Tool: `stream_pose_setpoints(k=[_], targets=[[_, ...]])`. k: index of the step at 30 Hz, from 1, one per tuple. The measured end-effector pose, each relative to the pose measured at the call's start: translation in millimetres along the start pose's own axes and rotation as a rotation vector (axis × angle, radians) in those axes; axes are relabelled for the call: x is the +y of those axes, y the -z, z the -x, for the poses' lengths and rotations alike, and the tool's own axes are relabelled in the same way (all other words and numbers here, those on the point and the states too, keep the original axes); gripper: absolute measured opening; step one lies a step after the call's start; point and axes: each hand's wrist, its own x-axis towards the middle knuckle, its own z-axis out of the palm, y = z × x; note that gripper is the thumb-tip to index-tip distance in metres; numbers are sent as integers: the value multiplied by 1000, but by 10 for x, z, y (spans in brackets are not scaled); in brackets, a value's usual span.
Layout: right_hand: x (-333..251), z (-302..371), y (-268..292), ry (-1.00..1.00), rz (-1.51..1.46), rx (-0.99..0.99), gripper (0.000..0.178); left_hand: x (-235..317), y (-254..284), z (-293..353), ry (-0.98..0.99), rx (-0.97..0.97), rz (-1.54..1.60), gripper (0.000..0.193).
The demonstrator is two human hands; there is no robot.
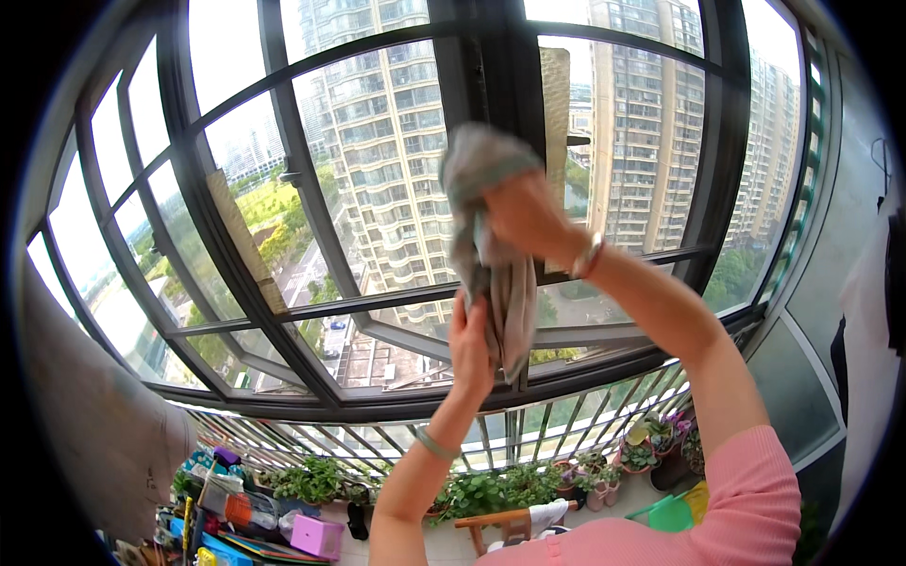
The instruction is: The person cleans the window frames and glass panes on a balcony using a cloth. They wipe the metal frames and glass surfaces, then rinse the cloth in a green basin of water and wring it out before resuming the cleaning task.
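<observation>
A grey-beige cloth (511, 311) with a greenish edge hangs bunched in front of the dark window frame (486, 57). My right hand (530, 219) is closed around its upper part, and the cloth's top is blurred by motion. Lower down, my left hand (472, 354) grips the hanging folds, its thumb and fingers against the fabric. Part of each hand's fingers is hidden by the cloth. A bracelet (588, 257) circles my right wrist and a green bangle (437, 443) my left.
Metal railings (585, 415) run below the windows. Potted plants (311, 479) line the floor along them. A wooden stool (500, 522) with a white cloth stands close below me. A purple box (317, 536) and piled household things lie at lower left; a green plastic item (668, 512) is at lower right.
</observation>
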Motion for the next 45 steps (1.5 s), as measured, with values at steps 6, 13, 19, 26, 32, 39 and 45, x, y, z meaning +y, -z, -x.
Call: stream_pose_setpoints(k=[6,13,19,26,32,39,45], targets=[[309,-927,53,-140,624,53,32,793,-641,-446,-69,-234,93,51],[261,-1016,58,-193,705,-5,25,744,-617,-525,-74,-283,72,48],[117,-816,10,-194,631,23,14,774,-562,-427,17,-278,47,46],[343,-902,206,-84,659,59,20,686,-720,-429,-48,-301,120,47],[-85,-478,64,-257,559,-283,20,470,-391,-357,78,-291,64,47],[-97,32,-47,-139,277,-187,24,-82,-43,-68,232,-138,94,52],[244,-708,-226,-133,396,10,35,444,-416,-341,-45,-161,159,55]])
